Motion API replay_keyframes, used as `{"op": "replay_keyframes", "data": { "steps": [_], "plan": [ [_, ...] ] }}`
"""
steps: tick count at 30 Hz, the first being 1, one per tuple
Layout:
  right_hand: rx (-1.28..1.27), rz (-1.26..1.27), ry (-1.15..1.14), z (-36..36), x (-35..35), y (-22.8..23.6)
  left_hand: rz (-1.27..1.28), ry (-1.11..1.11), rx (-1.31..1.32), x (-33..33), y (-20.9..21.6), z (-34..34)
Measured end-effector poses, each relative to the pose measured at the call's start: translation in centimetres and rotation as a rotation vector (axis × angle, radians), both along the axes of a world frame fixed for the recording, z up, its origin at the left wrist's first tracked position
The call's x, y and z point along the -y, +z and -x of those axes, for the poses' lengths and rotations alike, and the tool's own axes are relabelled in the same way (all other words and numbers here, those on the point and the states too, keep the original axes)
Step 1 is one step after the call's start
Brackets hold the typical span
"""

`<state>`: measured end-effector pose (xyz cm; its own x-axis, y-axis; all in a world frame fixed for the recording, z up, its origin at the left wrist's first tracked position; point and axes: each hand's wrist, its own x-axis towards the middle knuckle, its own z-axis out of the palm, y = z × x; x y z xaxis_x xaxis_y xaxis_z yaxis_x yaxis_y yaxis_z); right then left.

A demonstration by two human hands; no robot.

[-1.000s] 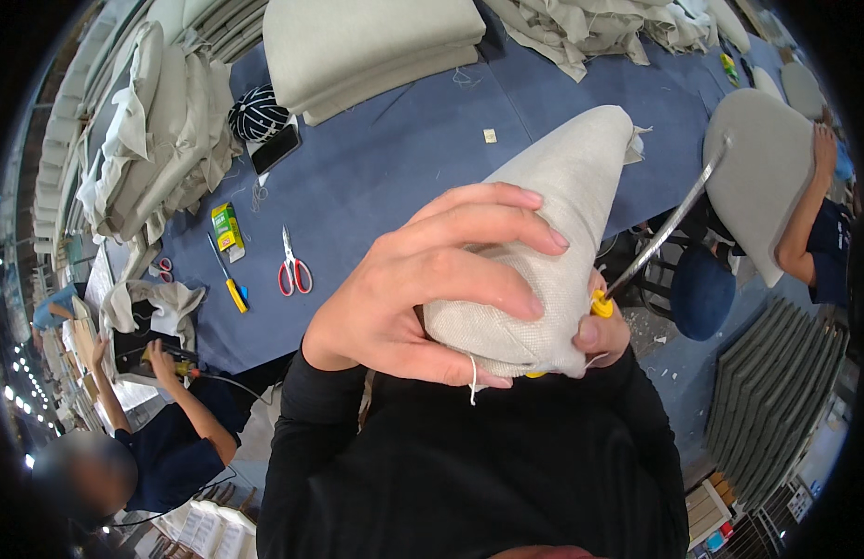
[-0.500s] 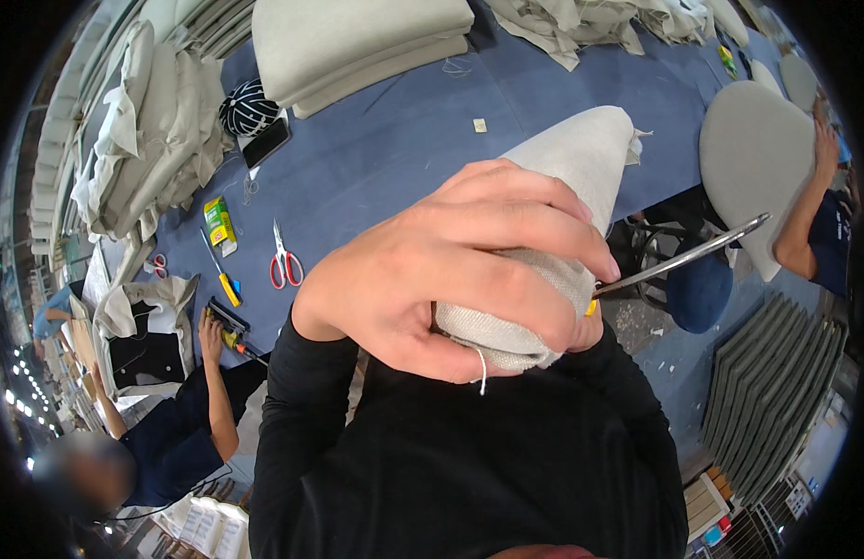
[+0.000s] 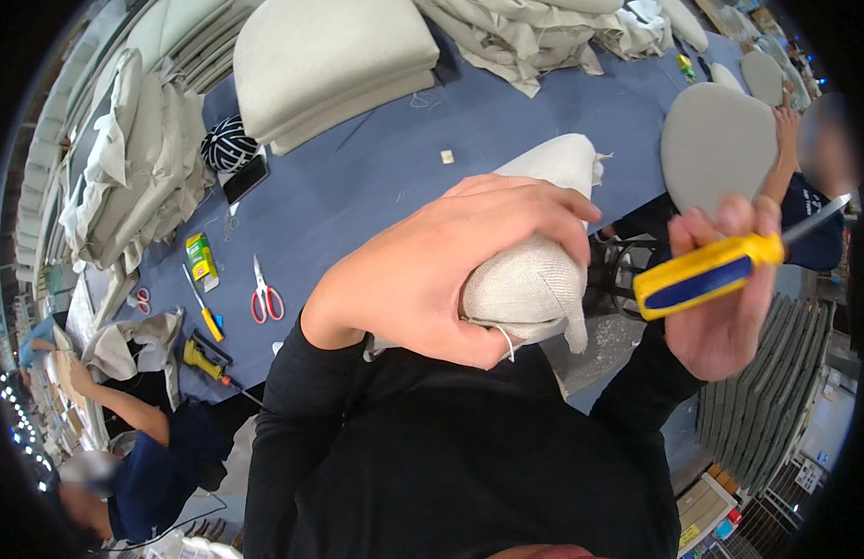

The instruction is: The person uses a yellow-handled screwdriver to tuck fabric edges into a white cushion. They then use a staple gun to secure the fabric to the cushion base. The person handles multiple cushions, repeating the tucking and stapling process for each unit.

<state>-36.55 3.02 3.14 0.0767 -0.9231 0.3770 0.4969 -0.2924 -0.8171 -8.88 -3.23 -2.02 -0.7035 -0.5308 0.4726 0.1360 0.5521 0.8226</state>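
Observation:
My left hand is wrapped over a pale beige fabric-covered cushion, with the fingers across its top and the thumb at its near edge. A short white thread hangs beside the thumb, and a flap of loose fabric droops at the cushion's right end. The cushion's far part shows beyond my fingers. Off to the right, apart from the cushion, my right hand holds a screwdriver by its yellow and blue handle. Its metal shaft points up to the right.
On the blue table lie red-handled scissors, another screwdriver, a green-yellow box and a phone. Stacked cushions stand at the back. Co-workers sit left and right; one touches a grey panel.
My right hand has come out from behind the cushion and moved right with the screwdriver. My left hand still grips the cushion. The left co-worker's hand has left the yellow-black tool.

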Motion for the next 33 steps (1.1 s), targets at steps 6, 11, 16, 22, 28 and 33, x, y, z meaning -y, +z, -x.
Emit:
{"op": "replay_keyframes", "data": {
  "steps": [6, 11, 16, 22, 28, 33],
  "plan": [
    [-0.112, 0.25, 0.011, -2.2, -0.1, -1.6, -0.039, 0.086, 0.061, -0.8, -0.8, 0.8],
    [0.116, 0.212, -0.202, -2.2, 1.4, -2.1, -0.018, 0.09, 0.042, -1.0, -1.3, 0.0],
    [-0.142, -0.103, -0.326, -6.9, 6.1, -7.2, -0.353, 0.058, 0.077, -1.4, -0.3, -1.7],
    [-0.159, -0.09, -0.401, -9.3, 7.3, -7.3, -0.471, 0.162, 0.118, -2.1, 0.8, -2.7],
    [-0.141, -0.049, -0.349, -11.0, 8.5, -7.0, -0.314, 0.526, 0.223, -5.1, 1.9, -2.6],
    [-0.165, -0.089, -0.294, -11.1, 9.1, -6.9, 0.112, 0.946, 0.273, -7.7, 0.0, -1.8]
  ]
}}
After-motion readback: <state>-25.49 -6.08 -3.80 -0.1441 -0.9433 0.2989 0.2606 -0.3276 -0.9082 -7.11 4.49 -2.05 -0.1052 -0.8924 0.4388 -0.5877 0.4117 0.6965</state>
